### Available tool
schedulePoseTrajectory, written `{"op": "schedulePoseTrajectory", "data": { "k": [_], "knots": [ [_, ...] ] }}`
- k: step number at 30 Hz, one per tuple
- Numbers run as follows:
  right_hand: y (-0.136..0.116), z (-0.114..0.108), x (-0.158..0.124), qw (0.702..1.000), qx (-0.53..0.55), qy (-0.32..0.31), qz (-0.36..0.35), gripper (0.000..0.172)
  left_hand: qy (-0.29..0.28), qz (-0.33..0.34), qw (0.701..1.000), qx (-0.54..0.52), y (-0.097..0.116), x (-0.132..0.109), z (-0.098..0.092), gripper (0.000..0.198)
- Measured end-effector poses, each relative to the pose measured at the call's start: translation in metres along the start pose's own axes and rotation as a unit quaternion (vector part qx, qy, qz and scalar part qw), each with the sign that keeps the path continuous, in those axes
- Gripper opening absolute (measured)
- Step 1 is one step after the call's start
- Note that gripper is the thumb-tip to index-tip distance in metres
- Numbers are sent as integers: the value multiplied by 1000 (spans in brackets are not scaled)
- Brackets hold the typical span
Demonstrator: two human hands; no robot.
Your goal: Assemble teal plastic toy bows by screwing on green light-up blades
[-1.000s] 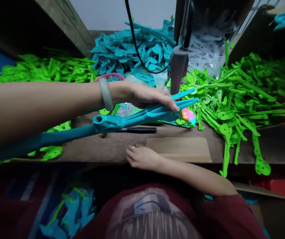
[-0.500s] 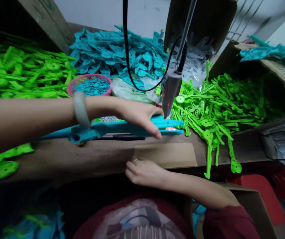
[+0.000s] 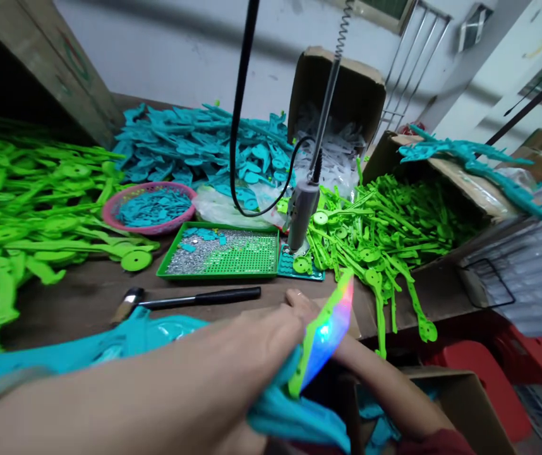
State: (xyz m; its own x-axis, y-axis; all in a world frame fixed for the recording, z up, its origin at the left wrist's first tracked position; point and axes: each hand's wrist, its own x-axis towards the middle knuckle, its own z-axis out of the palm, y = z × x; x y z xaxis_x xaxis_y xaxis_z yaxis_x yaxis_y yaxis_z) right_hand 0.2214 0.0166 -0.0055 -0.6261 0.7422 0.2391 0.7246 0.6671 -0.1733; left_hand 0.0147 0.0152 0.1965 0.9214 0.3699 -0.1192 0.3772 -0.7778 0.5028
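Observation:
My left hand [image 3: 271, 332] reaches across the lower middle, closed round a long teal plastic toy part [image 3: 299, 414]. The toy's teal body [image 3: 157, 328] runs along behind my forearm to the left edge. At its right end, a bright green edge [image 3: 309, 354] frames a panel [image 3: 325, 332] glowing blue and pink. My right hand [image 3: 303, 304] is just behind the left one, near a strip of cardboard on the table edge; most of its fingers are hidden. A hammer [image 3: 228, 294] with a black grip lies on the table beyond my left hand.
A green tray [image 3: 218, 273] of small metal pieces stands beside a pink basket [image 3: 110, 218]. Behind it hangs an electric screwdriver [image 3: 303, 215] on a spring. Green parts [image 3: 38, 208] pile left and right, teal parts [image 3: 199, 145] at the back. An open carton [image 3: 470, 404] sits below right.
My left hand has come down and nearer with the teal toy part, now partly covering my right hand. The glowing panel now faces me. The view has tilted up, showing the tray and hammer.

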Motion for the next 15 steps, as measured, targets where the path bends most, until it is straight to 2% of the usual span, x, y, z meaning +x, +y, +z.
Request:
{"op": "schedulePoseTrajectory", "data": {
  "k": [4,6,9,11,15],
  "knots": [
    [33,-11,9,999,-33,3,13,15,20,94,985,145,22,-8,42,24],
    [43,-15,21,999,-34,7,16,17,35,110,971,209,27,-7,55,19],
    [50,-18,30,999,-23,21,40,16,89,117,938,313,26,-8,66,21],
    [51,-19,24,997,-14,32,65,14,105,123,923,348,23,-12,73,26],
    [58,-22,-6,995,-12,33,93,16,84,118,934,326,16,-15,90,28]
  ]
}}
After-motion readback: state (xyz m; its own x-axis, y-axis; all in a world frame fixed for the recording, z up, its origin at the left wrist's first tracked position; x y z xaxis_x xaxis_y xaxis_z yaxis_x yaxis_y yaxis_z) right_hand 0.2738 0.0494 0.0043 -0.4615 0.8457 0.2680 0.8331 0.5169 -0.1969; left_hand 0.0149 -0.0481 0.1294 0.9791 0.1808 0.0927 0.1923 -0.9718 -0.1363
